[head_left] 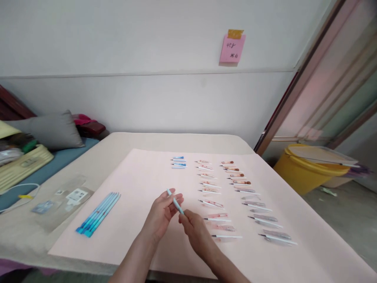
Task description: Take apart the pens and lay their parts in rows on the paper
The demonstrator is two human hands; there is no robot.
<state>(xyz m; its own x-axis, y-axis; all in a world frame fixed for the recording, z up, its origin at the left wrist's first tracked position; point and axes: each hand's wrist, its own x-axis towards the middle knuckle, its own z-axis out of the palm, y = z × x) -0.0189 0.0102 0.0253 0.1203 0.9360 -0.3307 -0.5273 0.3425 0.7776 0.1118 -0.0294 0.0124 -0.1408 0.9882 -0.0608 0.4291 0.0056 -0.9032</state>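
A light blue pen is held slantwise over the pink sheet, its upper end pointing to the far left. My right hand is closed around its lower end. The fingers of my left hand curl about the upper part, with the thumb side up. Left of my hands lies a bundle of blue pens side by side. Beyond my hands a small group of blue pen parts lies in a short column, with dark-tipped refills among them.
To the right, pink pen parts with white refills form one column; brown-ended and greyish ones form another. A clear plastic bag lies at left on the cloth. A yellow bin stands right of the table; a pink note hangs on the wall.
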